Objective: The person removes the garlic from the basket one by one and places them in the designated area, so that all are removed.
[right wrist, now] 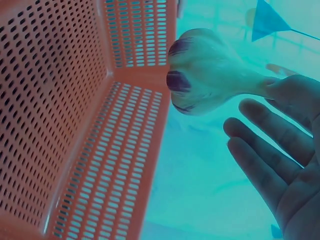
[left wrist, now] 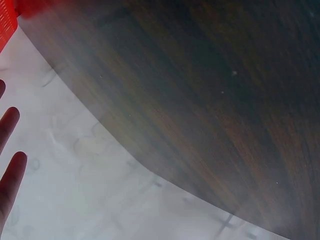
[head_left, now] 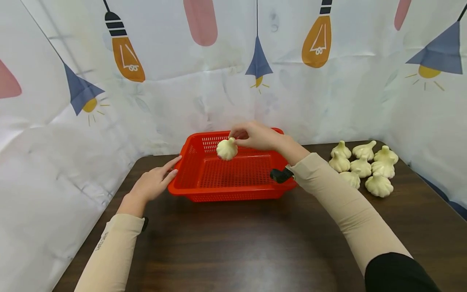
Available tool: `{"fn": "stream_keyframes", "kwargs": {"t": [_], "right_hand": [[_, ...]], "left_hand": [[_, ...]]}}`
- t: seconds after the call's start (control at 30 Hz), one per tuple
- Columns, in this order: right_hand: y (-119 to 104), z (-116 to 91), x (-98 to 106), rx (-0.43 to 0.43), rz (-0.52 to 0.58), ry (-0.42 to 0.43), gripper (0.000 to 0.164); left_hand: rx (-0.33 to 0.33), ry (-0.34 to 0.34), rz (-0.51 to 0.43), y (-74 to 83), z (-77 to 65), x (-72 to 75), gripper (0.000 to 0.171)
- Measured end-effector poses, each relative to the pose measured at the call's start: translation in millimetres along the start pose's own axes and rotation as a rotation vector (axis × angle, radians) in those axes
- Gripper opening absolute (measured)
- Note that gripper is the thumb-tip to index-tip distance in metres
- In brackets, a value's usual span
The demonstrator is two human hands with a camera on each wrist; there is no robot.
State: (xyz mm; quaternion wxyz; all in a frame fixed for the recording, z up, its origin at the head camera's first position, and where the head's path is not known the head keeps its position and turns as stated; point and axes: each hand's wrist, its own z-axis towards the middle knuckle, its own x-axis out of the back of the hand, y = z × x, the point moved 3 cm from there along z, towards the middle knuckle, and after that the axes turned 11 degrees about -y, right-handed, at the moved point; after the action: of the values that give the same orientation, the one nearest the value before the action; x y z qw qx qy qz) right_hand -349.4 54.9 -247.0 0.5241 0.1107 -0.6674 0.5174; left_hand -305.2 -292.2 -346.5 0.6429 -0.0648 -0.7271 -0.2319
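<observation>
My right hand [head_left: 255,136] pinches a garlic bulb [head_left: 227,149] by its stem, holding it above the red plastic basket [head_left: 233,191]. In the right wrist view the bulb [right wrist: 200,72] hangs from thumb and finger, its purple-marked base toward the basket [right wrist: 135,165], while the other fingers stay extended. My left hand [head_left: 155,182] is at the basket's left rim with its fingers fairly straight. Only some fingertips [left wrist: 12,175] of that hand show in the left wrist view. No other bulb is visible inside the basket.
Several garlic bulbs [head_left: 361,166] lie grouped at the right back of the dark wooden table [head_left: 233,247]. A white curtain [head_left: 164,105] printed with lamps hangs behind the table and along its sides. A black strap piece [head_left: 281,175] shows by the right wrist.
</observation>
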Motion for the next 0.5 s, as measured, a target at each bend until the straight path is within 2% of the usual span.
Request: {"fn": "stream_keyframes", "kwargs": {"t": [0.3,0.5], "right_hand": [[2.7,-38.6,3.8,-0.005,0.043,0.042,0.018],[8.1,-68.1,0.6,-0.022,0.072,0.111,0.020]], "left_hand": [[0.003,-0.003,0.003,-0.8,1.0,0.3,0.063],[0.004,-0.007,0.001,-2.5,2.6,-0.3,0.063]]}}
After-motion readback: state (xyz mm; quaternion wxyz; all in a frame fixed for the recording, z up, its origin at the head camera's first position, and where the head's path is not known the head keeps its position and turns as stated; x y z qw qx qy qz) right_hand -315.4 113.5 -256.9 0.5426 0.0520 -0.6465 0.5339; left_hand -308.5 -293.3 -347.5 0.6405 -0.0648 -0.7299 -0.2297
